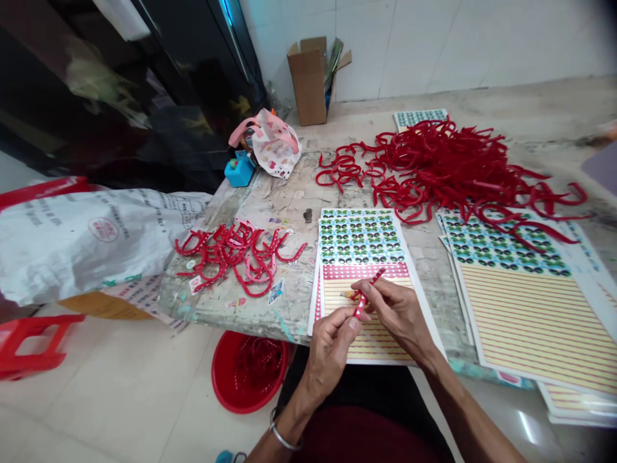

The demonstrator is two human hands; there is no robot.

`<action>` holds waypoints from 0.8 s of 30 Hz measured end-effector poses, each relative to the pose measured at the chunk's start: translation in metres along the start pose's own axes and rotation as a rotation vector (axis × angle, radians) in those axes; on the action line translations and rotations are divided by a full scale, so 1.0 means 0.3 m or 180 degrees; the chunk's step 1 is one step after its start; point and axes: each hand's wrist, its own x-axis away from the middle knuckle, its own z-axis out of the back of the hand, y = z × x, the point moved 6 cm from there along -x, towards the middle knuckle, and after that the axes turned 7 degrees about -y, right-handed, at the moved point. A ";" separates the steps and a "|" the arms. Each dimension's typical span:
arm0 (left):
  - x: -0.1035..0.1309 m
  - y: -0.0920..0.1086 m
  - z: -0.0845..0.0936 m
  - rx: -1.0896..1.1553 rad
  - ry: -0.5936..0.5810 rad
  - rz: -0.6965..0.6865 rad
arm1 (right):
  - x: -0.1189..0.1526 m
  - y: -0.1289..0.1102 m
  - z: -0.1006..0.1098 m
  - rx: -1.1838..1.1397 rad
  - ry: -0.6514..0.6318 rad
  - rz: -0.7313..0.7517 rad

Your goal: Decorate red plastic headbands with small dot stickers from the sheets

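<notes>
My left hand point(335, 341) is closed, pinching the lower end of a short red strip point(367, 297) with white hearts on it. Higher up the same strip, the fingers of my right hand point(398, 308) grip it, closed as well. Both hands are over a sticker sheet point(361, 238) that has green and black printed rows at the top, a red heart band and yellow striped rows below. A small orange-tan tip shows beside the strip, partly hidden by my fingers; I cannot make out what it is.
Plain red strips point(463, 161) lie heaped at the back right, partly over more sheets point(535, 315). Heart-patterned red strips point(241, 251) lie loosely to the left. A red basket point(224, 386) stands below the table edge. Farther back are a blue tape dispenser point(240, 170), a bag point(277, 145) and a cardboard box point(308, 83).
</notes>
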 end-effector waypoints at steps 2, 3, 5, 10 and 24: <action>0.001 -0.002 0.000 0.0064 -0.0058 0.0001 | 0.003 -0.010 -0.003 0.0021 0.0032 0.0060; 0.000 -0.001 -0.001 0.0084 -0.0104 0.0006 | 0.006 -0.021 -0.004 0.0106 0.0067 0.0165; -0.006 0.007 -0.006 0.0106 -0.0201 0.0002 | 0.015 -0.049 -0.005 0.0334 0.0139 0.0486; -0.027 0.035 -0.009 0.0192 -0.0260 0.0023 | 0.041 -0.083 -0.023 0.0655 0.0043 0.1088; 0.023 0.022 0.016 -0.0146 -0.0214 -0.0162 | 0.022 0.034 -0.053 -0.0847 -0.0787 -0.0428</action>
